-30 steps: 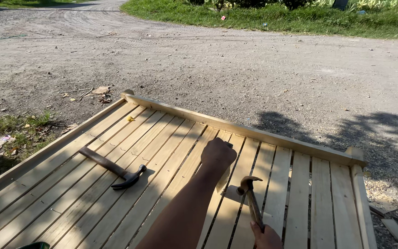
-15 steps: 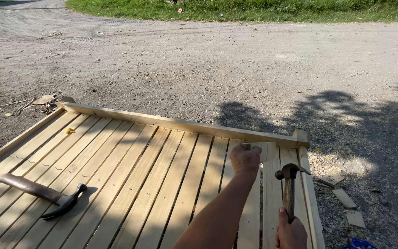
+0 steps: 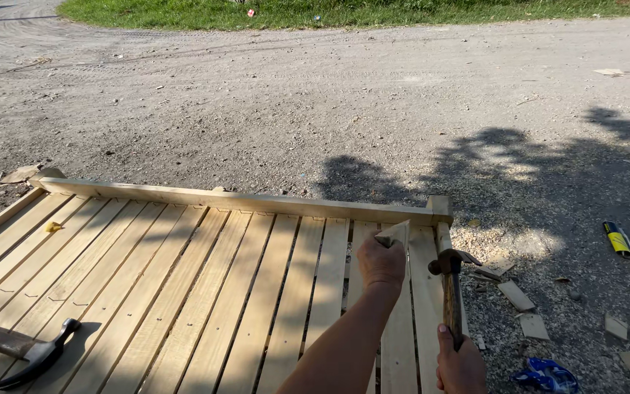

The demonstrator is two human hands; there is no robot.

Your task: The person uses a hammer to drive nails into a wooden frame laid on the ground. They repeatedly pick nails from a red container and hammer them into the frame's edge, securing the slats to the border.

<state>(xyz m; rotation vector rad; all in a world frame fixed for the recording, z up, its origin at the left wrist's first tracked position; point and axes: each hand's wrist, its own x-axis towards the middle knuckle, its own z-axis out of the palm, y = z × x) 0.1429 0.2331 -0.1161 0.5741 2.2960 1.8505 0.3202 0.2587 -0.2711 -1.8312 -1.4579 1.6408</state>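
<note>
A panel of pale wooden slats (image 3: 184, 292) lies flat on gravel, framed by a rail (image 3: 242, 201) along its far edge. My left hand (image 3: 380, 264) reaches out near the panel's right end and grips the pointed tip of a slat (image 3: 395, 232), which is lifted slightly above its neighbours. My right hand (image 3: 461, 365), at the bottom edge, holds a wooden-handled claw hammer (image 3: 450, 288) upright. The hammer's head hangs just right of my left hand, over the outermost slat.
A second hammer (image 3: 30, 352) lies on the slats at the bottom left. Wood offcuts (image 3: 515, 295) and sawdust litter the gravel on the right, with a blue wrapper (image 3: 545, 373) and a yellow-and-black object (image 3: 619, 238). Grass borders the far side of the gravel.
My view has shifted right along the panel, toward its right end. My left hand went from resting flat on the slats to gripping a slat's pointed tip. The hammer stayed in my right hand.
</note>
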